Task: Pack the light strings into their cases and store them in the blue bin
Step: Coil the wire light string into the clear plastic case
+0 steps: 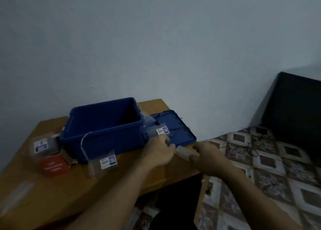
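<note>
On the wooden bench (52, 195), a clear labelled case (41, 145) is lying at 9 o'clock from the blue bin (104, 139), with a red card (53, 165) just beside it at its 6 o'clock. A second clear case (106, 162) is leaning against the bin's front wall, at 6 o'clock. The bin is standing open, and its blue lid (175, 127) is lying flat at 3 o'clock. The left hand (160, 151) is curling its fingers round the lower edge of a third clear case (159, 130), which is tilting up over the lid. The right hand (207, 157), at 3 o'clock from the left, is pinching a pale piece (183, 151), too blurred to name, between the two hands. A thin dark light string (252, 149) is lying on the patterned bed (278, 177).
</note>
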Demonstrator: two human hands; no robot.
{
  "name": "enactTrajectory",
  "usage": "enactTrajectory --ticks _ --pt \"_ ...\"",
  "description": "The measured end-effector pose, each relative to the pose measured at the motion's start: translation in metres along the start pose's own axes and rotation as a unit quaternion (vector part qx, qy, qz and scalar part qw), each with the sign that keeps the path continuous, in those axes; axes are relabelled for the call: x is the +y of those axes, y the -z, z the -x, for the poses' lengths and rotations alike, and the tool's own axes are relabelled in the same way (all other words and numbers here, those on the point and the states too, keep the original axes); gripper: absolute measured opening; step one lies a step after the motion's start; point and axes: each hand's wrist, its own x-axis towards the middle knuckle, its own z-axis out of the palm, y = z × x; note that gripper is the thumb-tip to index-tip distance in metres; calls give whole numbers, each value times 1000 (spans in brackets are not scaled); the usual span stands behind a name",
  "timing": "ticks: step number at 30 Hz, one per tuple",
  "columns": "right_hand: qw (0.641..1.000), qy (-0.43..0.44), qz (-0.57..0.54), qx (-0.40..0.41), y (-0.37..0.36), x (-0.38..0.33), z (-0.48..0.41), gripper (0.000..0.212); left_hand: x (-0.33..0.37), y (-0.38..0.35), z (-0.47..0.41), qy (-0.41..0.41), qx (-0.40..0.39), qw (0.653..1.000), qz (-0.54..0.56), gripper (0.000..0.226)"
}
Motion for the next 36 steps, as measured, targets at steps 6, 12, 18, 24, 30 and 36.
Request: enactTrajectory --ticks 6,12,18,24,30,36 --pt "999 -26 19 0 -21 14 -2 31 -5 -41 -19 25 35 998 -43 23" --pt "999 -16 5 38 -24 14 1 28 -7 -58 -22 6 109 992 -60 26" --pt "999 -5 -27 45 -18 15 16 22 -4 -59 -7 -5 100 995 -20 18" --pt "995 23 -70 61 8 10 54 23 15 -38 33 -32 109 991 73 18" --pt "987 63 -106 101 40 -4 93 28 38 -4 81 -80 118 980 136 14" --pt "977 97 -143 127 68 -21 129 35 56 25 125 -132 104 973 156 20"
